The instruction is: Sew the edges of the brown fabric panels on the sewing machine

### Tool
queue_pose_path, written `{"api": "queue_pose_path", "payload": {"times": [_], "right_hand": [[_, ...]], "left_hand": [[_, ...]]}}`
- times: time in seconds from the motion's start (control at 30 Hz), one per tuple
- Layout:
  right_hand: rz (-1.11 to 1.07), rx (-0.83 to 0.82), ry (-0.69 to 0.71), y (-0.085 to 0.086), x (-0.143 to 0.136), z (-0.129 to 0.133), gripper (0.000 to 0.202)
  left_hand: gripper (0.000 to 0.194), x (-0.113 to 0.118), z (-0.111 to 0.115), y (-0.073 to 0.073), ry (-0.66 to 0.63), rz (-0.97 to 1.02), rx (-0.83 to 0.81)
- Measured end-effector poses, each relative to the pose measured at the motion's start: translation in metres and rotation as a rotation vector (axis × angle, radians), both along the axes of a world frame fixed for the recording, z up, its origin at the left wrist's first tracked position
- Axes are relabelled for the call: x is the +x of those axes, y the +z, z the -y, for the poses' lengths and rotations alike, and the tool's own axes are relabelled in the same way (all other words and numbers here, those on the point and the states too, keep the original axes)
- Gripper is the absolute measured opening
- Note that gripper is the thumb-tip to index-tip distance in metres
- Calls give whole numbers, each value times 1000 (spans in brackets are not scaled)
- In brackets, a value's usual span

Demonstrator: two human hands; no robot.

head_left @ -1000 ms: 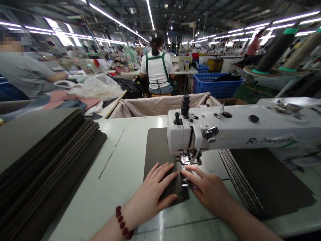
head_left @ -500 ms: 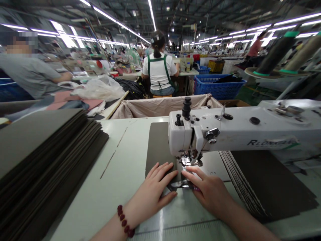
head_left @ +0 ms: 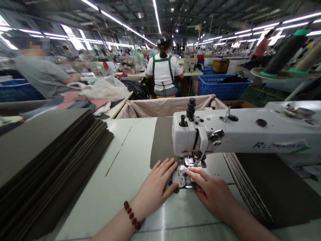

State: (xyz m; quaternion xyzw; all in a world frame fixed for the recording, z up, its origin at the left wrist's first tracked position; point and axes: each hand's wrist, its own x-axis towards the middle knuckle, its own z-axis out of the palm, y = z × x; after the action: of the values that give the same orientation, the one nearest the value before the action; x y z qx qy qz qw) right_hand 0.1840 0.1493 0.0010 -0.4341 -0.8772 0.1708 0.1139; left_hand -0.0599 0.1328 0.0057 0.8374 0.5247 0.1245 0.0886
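A dark grey-green flat panel [head_left: 160,140] lies on the sewing table, partly under the head of a white sewing machine [head_left: 233,130]. My left hand [head_left: 155,189] rests flat with its fingers extended, fingertips on the near edge of the panel. My right hand [head_left: 215,190] is just in front of the presser foot [head_left: 190,162], index finger stretched toward it. Under its curled fingers shows a small tool with a pink-purple part, apparently thread snips [head_left: 200,189], mostly hidden. Bare metal of the needle plate [head_left: 179,175] shows between my hands.
A tall stack of similar panels [head_left: 50,144] stands at left. Another stack [head_left: 278,187] lies under the machine arm at right. Beyond the table are a cloth-lined bin [head_left: 155,106], a blue basket [head_left: 223,87] and seated co-workers. Thread cones [head_left: 283,53] stand at upper right.
The panel has slid away from me past the needle, uncovering the plate between my hands. My left hand has followed slightly forward. The view has shifted a little.
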Motion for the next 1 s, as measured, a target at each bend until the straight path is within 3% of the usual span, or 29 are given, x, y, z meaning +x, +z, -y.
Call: {"api": "queue_pose_path", "payload": {"times": [0.7,1.0], "right_hand": [[-6,11,-2,-3,0,0,62],[-1,35,-7,-2,0,0,60]], "left_hand": [[63,1,-1,-2,19,-71,-52],[68,1,1,0,53,9,-44]]}}
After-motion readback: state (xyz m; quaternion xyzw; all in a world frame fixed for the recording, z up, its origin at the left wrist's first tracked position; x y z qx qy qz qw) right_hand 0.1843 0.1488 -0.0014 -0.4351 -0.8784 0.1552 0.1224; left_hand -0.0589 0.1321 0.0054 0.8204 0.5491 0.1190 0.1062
